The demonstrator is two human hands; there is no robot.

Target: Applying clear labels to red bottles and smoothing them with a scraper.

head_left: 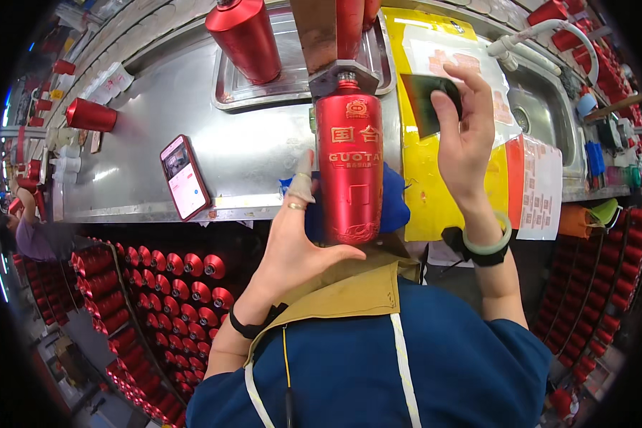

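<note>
A glossy red bottle point(351, 189) with gold lettering lies with its neck pointing away from me, against a metal holder point(346, 73). My left hand point(292, 246) grips its near left end, the thumb across the base and the fingers along the side; a covering wraps one finger. To the right of the bottle, my right hand point(467, 135) is raised, pinching a thin, dark, flat scraper-like piece point(422, 96) between thumb and fingers. That piece is apart from the bottle, above a yellow sheet point(424, 192). Blue cloth point(394, 203) shows behind the bottle.
On the steel counter point(132, 182) lies a phone point(184, 177) with its screen lit. Another red bottle point(246, 43) stands in a metal tray point(235, 100). A sink point(542, 85) with a white tap point(549, 28) is at right. Racks of red bottles point(171, 285) fill the lower left.
</note>
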